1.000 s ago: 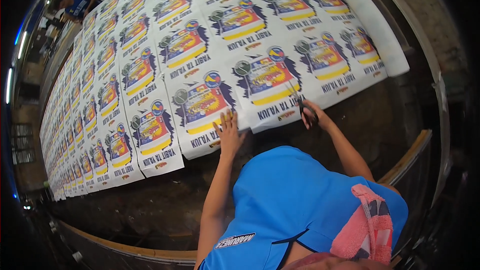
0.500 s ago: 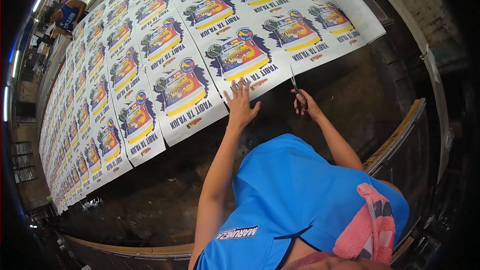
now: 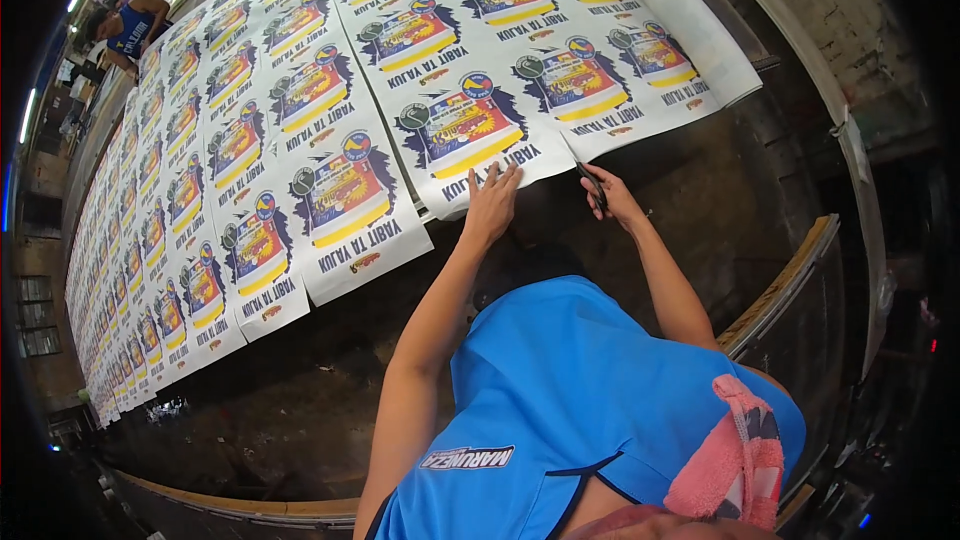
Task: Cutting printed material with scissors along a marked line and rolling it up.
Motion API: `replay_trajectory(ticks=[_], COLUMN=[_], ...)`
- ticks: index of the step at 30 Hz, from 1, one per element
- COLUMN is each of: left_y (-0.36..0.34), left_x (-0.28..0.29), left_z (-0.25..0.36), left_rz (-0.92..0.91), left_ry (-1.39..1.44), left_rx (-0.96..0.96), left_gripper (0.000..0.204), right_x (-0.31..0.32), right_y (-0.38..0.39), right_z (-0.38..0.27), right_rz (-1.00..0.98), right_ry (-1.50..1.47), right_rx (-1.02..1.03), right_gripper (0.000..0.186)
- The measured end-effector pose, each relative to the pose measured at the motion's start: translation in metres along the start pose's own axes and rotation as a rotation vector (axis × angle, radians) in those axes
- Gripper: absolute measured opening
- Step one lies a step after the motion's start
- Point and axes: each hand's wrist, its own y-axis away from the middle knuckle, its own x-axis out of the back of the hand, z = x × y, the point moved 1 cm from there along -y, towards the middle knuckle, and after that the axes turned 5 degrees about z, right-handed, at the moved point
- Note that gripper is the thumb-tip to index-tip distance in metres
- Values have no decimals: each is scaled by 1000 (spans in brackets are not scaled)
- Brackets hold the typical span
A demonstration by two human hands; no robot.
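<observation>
A wide white printed sheet (image 3: 405, 90) bears repeated colourful designs and is split by long cuts running away from me. My left hand (image 3: 490, 195) lies on its near edge, fingers apart, where a strip curves downward. To its right, my right hand (image 3: 610, 197) grips black-handled scissors (image 3: 590, 180), whose blades meet the sheet's edge at a slit and are mostly hidden there.
A co-worker in a blue sleeveless top (image 3: 132, 25) bends over the far left side. A rolled paper edge (image 3: 720, 60) runs along the right. Below the sheet lies a dark stained surface (image 3: 330, 370), with a wooden rail (image 3: 775, 285) at lower right.
The scissors have moved to the sheet's edge, their blades now largely out of sight in a slit. My left hand has shifted slightly, and the edge beside it sags more.
</observation>
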Motion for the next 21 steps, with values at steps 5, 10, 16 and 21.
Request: replay_trajectory(ticks=[5, 10, 16, 21], left_y=[-4, -14, -22, -26], left_x=[7, 14, 25, 40], left_z=[-1, -2, -4, -4], left_rz=[-30, -57, -154, -209], left_ry=[87, 198, 245, 279], left_rx=[-2, 86, 119, 175], left_gripper=[45, 47, 52, 61], right_x=[-4, -6, -3, 3], right_y=[-35, -42, -58, -82], right_z=[-21, -25, -22, -15], right_rz=[-76, -72, -93, -152], right_ry=[-6, -44, -146, -160], right_rx=[-72, -70, -128, -100], right_gripper=[61, 58, 56, 61])
